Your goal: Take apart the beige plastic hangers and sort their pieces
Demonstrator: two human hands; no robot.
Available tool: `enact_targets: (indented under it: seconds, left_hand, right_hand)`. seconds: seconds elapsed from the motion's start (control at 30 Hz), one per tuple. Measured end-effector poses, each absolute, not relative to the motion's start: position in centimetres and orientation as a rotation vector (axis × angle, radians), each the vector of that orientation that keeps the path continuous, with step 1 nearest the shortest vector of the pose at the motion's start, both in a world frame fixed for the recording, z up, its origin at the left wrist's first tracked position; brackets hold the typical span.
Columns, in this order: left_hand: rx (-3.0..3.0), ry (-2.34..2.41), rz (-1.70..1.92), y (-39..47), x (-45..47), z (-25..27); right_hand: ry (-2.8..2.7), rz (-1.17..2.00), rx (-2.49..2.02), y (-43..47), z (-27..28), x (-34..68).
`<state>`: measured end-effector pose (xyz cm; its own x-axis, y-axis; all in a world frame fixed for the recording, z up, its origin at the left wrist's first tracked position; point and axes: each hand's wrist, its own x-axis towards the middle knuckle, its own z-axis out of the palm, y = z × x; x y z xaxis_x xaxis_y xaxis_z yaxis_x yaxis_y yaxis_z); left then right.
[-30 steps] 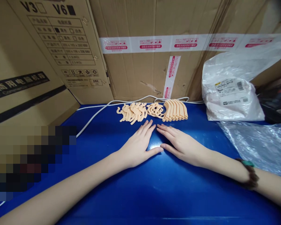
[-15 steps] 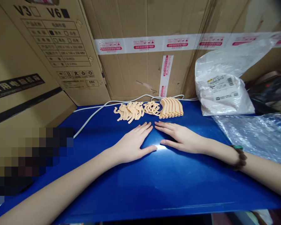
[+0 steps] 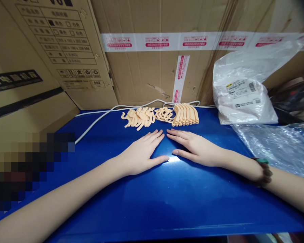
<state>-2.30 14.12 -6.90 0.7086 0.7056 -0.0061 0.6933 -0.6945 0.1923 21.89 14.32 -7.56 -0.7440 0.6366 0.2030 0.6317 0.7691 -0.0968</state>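
Observation:
My left hand [image 3: 144,152] lies flat on the blue tabletop [image 3: 152,202], thumb stretched out to the side and nothing in it. Opposite it, my right hand [image 3: 192,146] rests palm down with its fingers extended, also holding nothing. The fingertips of both hands point towards each other with a small gap between. Just beyond them is a heap of wavy, flat, pale wooden-looking pieces [image 3: 139,118]. Beside that heap lie several thin pale rings [image 3: 164,114]. Farther right, curved pale strips [image 3: 185,114] stand lined up in a row.
Cardboard boxes [image 3: 147,74] wall off the back and left. A white cable [image 3: 98,121] runs along the rear edge. At the right stand a white plastic bag [image 3: 243,94] with a label and a clear plastic sheet [image 3: 281,145].
The view has shifted slightly, with the boxes' print now higher in the picture. Both hands stay flat in the same place, and the pale pieces have not moved.

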Motion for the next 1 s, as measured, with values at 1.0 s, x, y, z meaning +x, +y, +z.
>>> enact_targets:
  seconds: [1.0]
  left_hand:
    - [2.751, 1.094, 0.135, 14.47, -2.45, -6.38]
  right_hand:
    - [-2.698, 0.038, -0.979, 14.17, -7.54, 21.60]
